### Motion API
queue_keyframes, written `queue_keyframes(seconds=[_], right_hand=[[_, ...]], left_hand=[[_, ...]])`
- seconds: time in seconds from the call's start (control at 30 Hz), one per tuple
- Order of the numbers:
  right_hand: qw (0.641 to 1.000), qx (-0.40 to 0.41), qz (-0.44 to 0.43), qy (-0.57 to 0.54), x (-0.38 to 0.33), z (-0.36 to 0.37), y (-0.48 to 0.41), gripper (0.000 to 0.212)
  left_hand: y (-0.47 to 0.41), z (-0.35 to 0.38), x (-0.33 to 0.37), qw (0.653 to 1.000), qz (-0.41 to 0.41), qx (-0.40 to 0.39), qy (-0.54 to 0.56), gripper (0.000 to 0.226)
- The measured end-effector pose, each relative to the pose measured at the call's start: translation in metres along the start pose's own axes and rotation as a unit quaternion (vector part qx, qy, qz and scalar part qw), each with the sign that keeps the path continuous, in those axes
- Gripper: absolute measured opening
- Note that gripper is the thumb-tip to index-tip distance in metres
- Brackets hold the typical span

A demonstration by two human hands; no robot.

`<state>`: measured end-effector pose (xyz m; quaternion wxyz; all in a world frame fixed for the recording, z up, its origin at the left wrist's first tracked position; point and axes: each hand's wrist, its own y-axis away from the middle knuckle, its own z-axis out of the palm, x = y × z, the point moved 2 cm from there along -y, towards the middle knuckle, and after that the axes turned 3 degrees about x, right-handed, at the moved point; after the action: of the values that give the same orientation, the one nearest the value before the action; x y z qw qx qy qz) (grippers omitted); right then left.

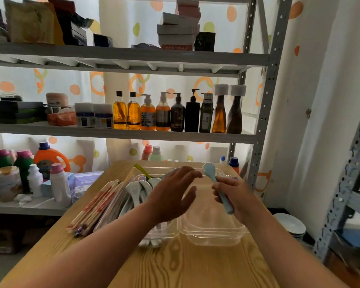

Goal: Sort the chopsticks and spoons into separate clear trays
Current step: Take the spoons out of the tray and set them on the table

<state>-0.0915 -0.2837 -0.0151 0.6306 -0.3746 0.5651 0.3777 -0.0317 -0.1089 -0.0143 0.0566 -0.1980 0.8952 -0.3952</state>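
1. Wooden table (pixel 195 267) by storage shelves: chopsticks (pixel 96 206) heaped left, white spoons (pixel 136 191) just beside.
2. Right hand (pixel 235 196) grips blue spoon (pixel 210 172); left hand (pixel 170 198) open above clear tray (pixel 214 235).
3. Looks early; most pieces unsorted.

We have open wood along the near edge of the pale wood-grain table (pixel 175 269). Toward the left edge a bundle of red-and-white chopsticks (pixel 94 206) bars us; white ceramic spoons (pixel 134 190) and clear plastic trays (pixel 213 243) crowd the middle through to the far edge.
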Motion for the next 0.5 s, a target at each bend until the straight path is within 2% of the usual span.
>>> queue_keyframes(seconds=[0.1,0.17,0.27,0.37,0.5], right_hand=[[0.995,0.091,-0.011,0.046,0.004,-0.022,-0.015,0.016],[0.984,0.14,-0.029,0.104,0.008,-0.038,-0.022,0.018],[0.961,0.187,-0.068,0.194,0.015,-0.056,-0.031,0.024],[0.936,0.225,-0.103,0.252,0.022,-0.069,-0.041,0.024],[0.905,0.27,-0.095,0.314,0.043,-0.082,-0.062,0.024]], left_hand=[[-0.005,0.01,-0.014,0.981,-0.184,-0.063,-0.001,0.036],[-0.007,0.018,-0.022,0.964,-0.247,-0.101,0.002,0.038],[-0.01,0.03,-0.029,0.948,-0.286,-0.142,0.009,0.041],[-0.009,0.039,-0.034,0.94,-0.286,-0.184,-0.016,0.046],[-0.007,0.045,-0.036,0.943,-0.282,-0.169,-0.043,0.046]])
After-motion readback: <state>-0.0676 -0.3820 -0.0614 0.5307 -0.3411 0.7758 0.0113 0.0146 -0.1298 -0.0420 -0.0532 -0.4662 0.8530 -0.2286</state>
